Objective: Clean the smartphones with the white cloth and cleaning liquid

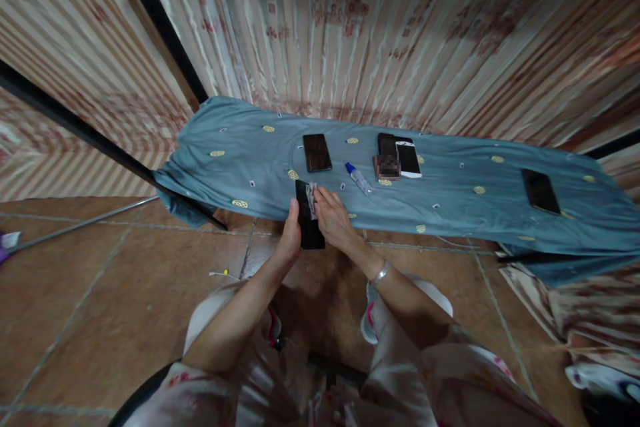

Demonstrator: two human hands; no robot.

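My left hand (291, 232) grips a black smartphone (311, 235) by its left side, with the thumb along the edge. The phone is held just off the near edge of the cloth-covered table, its dark face up. My right hand (334, 215) presses a crumpled greyish wipe (311, 199) onto the upper part of that face, fingers closed on it. On the cloth beyond lies another dark smartphone (317, 152). To the right of it rests a clear bottle with a blue cap (360, 179).
A blue-green patterned cloth (250, 153) covers the narrow table. Further right lie a white phone (409, 160) overlapping a black item (387, 143), a blurred-out brown object (387, 167), and a dark phone (541, 191). Black frame bars (160, 27) stand left; a striped curtain (300, 33) hangs behind.
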